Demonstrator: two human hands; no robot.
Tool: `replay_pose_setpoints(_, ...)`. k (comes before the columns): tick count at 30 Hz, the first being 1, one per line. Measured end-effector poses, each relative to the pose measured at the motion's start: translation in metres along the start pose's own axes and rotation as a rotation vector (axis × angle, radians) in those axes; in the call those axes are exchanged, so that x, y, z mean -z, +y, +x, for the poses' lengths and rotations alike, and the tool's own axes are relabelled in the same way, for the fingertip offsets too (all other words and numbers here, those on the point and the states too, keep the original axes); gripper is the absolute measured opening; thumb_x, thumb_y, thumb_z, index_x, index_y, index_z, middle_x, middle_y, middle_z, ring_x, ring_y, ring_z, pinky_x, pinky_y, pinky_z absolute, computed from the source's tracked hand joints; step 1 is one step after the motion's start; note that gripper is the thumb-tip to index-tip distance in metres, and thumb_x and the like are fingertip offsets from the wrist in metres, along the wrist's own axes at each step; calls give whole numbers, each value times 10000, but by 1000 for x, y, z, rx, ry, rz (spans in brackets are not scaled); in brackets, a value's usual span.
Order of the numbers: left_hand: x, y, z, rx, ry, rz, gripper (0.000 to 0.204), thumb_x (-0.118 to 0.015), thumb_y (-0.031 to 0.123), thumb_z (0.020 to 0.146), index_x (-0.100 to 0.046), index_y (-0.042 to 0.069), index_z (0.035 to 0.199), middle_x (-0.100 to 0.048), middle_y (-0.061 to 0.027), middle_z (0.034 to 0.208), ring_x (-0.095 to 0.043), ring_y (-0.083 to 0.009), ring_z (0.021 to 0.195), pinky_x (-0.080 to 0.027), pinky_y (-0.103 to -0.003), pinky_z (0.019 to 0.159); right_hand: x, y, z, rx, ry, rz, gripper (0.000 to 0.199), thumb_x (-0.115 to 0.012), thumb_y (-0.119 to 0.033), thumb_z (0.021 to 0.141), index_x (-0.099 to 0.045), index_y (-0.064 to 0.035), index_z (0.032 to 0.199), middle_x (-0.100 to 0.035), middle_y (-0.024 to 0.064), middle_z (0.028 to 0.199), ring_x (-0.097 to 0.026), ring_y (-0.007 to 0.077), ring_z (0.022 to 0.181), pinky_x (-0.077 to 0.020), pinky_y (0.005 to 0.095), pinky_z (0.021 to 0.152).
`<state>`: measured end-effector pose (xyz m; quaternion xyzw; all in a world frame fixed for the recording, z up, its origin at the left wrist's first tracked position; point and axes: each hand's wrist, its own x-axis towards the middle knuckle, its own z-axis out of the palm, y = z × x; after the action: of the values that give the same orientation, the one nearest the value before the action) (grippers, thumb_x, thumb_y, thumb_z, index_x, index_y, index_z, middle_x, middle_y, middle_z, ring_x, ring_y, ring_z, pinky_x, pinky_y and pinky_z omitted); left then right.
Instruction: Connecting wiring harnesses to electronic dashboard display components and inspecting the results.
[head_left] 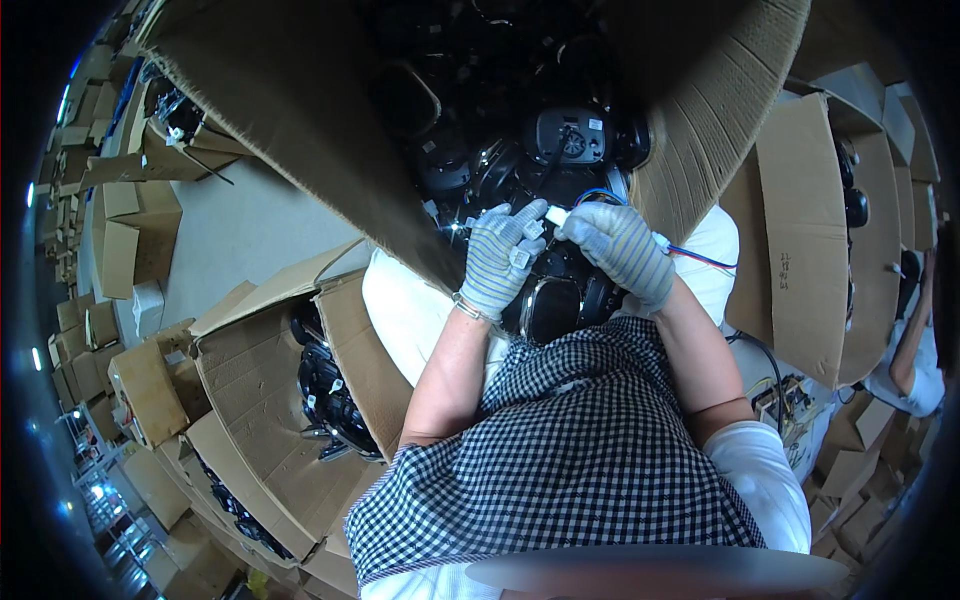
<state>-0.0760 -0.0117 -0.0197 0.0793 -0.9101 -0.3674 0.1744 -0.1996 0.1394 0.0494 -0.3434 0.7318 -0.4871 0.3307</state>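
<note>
My left hand (497,262), in a striped knit glove, is closed on small white plug connectors (533,229); another white piece (519,257) shows against its fingers. Close beside it, my gloved right hand (625,248) pinches a white wire connector (557,215) that points toward the left hand. Blue wire (600,193) loops above the right hand, and red and blue wires (702,258) trail out past its wrist. Both hands are over a deep cardboard box (300,150) filled with glossy black parts (470,110). Among these lies a grey-faced unit (571,137) with a round hub.
More open cartons of black parts stand at the lower left (265,400) and right (800,230). Grey floor (235,235) shows on the left. Another person's arm (912,340) is at the far right. Stacked cardboard boxes (85,325) line the left side.
</note>
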Motion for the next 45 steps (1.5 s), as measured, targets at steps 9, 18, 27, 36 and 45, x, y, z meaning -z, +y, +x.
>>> replay_pose_setpoints(9, 1, 3, 5, 67, 7, 183, 339, -622, 327, 806, -664, 88, 1042, -655, -89, 794, -602, -281, 728, -467, -372, 719, -15, 21, 3, -140, -10, 235, 329, -576, -332, 878, -665, -37, 762, -528, 15, 584, -505, 92, 560, -395, 241, 528)
replay_pose_setpoints(18, 4, 0, 6, -102, 91, 312, 256, -645, 199, 721, -653, 81, 948, -593, -75, 655, -559, -260, 600, -447, -379, 577, -17, 34, 9, -446, -126, 552, 353, -600, -347, 866, -668, -29, 727, -497, -25, 560, -387, 45, 461, -286, 200, 426)
replay_pose_setpoints(27, 11, -1, 10, -150, 224, 262, 291, -647, 153, 667, -648, 59, 942, -579, -68, 633, -547, -259, 545, -436, -363, 534, -28, 37, 26, 640, -18, -321, 83, -558, -134, 820, -607, -97, 876, -609, 62, 670, -611, 225, 582, -492, 318, 496)
replay_pose_setpoints(36, 5, 8, 24, -145, -92, -85, 205, -648, 298, 772, -687, 103, 822, -631, -73, 725, -595, -257, 711, -458, -368, 671, 29, 113, 116, -657, 474, -104, 558, -569, -281, 893, -393, -26, 1357, -457, 186, 1336, -453, 290, 1222, -338, 357, 1021)
replay_pose_setpoints(45, -9, 7, 8, 77, -572, -2, 348, -660, 227, 670, -662, 123, 1002, -661, -134, 823, -629, -324, 757, -501, -390, 683, -1, 20, 60, 276, 198, -232, 301, -577, -184, 839, -601, -4, 1079, -610, 149, 1069, -606, 277, 977, -470, 321, 864)
